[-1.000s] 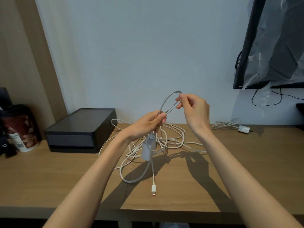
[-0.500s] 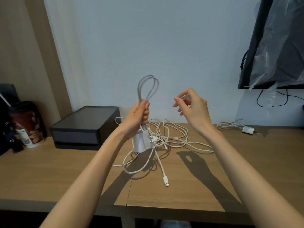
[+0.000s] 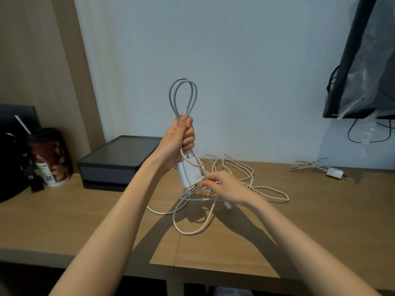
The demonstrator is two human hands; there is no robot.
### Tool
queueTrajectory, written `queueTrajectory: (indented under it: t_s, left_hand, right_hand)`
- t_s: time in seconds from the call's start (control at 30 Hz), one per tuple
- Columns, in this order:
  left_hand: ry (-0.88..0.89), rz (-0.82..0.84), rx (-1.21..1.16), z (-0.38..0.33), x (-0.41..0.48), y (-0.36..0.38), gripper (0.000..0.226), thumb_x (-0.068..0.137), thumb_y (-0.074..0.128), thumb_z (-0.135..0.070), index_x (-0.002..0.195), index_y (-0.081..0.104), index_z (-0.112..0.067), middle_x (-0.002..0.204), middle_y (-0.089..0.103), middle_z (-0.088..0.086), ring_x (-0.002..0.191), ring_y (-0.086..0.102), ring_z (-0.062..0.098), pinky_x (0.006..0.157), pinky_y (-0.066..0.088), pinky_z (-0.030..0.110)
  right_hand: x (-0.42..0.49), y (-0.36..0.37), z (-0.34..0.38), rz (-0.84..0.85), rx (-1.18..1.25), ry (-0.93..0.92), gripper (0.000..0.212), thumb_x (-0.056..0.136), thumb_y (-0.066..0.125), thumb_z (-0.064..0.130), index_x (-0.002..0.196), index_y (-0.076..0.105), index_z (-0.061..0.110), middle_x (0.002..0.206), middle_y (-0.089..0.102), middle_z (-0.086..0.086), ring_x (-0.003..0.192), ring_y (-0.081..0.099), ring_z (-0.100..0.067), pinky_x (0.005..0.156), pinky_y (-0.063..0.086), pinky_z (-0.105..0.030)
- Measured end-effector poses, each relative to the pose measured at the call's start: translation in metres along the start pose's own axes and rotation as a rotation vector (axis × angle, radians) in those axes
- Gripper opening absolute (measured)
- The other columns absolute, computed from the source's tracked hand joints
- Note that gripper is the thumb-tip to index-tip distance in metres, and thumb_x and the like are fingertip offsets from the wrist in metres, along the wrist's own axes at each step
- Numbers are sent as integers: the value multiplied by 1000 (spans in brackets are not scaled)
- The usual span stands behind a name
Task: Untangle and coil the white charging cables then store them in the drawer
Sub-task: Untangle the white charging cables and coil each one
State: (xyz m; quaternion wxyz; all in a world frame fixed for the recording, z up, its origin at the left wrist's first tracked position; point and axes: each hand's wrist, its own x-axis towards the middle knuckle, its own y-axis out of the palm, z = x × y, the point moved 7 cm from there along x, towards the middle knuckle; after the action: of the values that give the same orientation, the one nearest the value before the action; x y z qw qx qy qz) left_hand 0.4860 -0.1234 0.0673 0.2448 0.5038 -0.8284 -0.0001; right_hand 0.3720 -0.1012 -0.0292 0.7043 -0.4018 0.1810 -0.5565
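The left forearm point(image 3: 119, 210) and right forearm point(image 3: 288, 231) are bare and slim along all that shows above the wooden desk point(image 3: 64, 221) (the upper arms lie out of view). The left hand point(image 3: 179, 142) and right hand point(image 3: 226, 189) are bare as well, and the left thumbnail is short and plain.

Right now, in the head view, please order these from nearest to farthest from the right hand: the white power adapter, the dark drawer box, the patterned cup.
From the right hand:
1. White power adapter, just left of it, hanging under the left hand.
2. Dark drawer box, further left, by the wall.
3. Patterned cup, at the far left.
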Motion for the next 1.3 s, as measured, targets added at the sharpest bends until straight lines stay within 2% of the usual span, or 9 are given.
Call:
queueTrajectory:
  t_s: [0.1, 0.27, 0.37, 0.6, 0.7, 0.8, 0.97, 1.1, 1.3]
  left_hand:
    - [9, -6, 135, -2, -2, -10, 31, 104, 25, -31, 77, 36, -19, 57, 22, -9, 45, 19, 3, 41, 17, 14]
    - [-11, -65, 576, 5, -4, -29, 29, 104, 30, -26, 77, 38, -18, 57, 32, -10, 45, 28, 1, 44, 24, 14]
    - [-24, -85, 618, 10, -6, -38, 28, 104, 30, -25, 78, 38, -18, 60, 32, -7, 44, 30, 0, 44, 26, 14]
    - [0, -287, 497, 3, -5, -61, 28, 103, 30, -27, 78, 40, -20, 60, 32, -8, 44, 28, 2, 45, 25, 17]
    - [43, -327, 506, -2, -5, -64, 28, 104, 28, -27, 79, 39, -20, 59, 31, -7, 45, 28, 3, 44, 25, 17]
    - [71, -337, 571, -4, -4, -66, 28, 103, 29, -26, 78, 40, -19, 61, 34, -5, 47, 29, 4, 44, 25, 18]
    - [33, -201, 734, 8, 2, -52, 28, 103, 32, -20, 77, 43, -15, 62, 36, -3, 47, 31, 5, 44, 29, 18]
    - [39, -56, 1201, 21, 2, -30, 23, 102, 36, -20, 85, 49, -12, 68, 47, -5, 60, 42, 8, 54, 33, 20]
    - [14, 232, 1504, 49, -4, 8, 24, 101, 38, -23, 96, 56, -7, 92, 63, 7, 80, 54, 21, 70, 41, 34]
  right_hand:
    - [-2, -14, -2, -127, 113, -38, 23, 100, 45, 20, 95, 68, 18, 74, 65, 2, 61, 59, 0, 59, 40, -14]
    - [-4, -45, 7, -296, -46, -170, 20, 96, 53, 31, 95, 71, 22, 74, 63, 2, 60, 47, -5, 56, 38, -25]
    - [-4, -50, 15, -290, -100, -205, 16, 95, 56, 28, 93, 69, 19, 80, 61, 15, 73, 52, 2, 64, 38, -18]
    - [-2, -25, -18, -92, -159, -28, 10, 98, 47, 36, 92, 50, 29, 80, 61, -2, 66, 50, -15, 62, 42, -31]
    - [-8, -12, -23, 26, -173, 23, 11, 99, 47, 27, 95, 57, 24, 81, 59, 9, 69, 55, -9, 63, 43, -21]
    - [-13, -16, -13, -22, -311, -59, 25, 100, 44, 29, 113, 63, 21, 97, 61, 7, 85, 56, -12, 73, 43, -24]
    - [-25, -37, 27, -117, -528, -249, 27, 101, 41, 32, 119, 60, 27, 95, 52, 5, 87, 48, -15, 71, 44, -34]
    - [-35, -52, 51, -131, -477, -262, 15, 103, 36, 26, 109, 49, 24, 98, 51, 8, 91, 48, -11, 80, 46, -36]
    - [-40, -91, 68, -331, -504, -431, 10, 90, 64, 22, 95, 71, 17, 89, 52, 9, 85, 43, -7, 71, 39, -24]
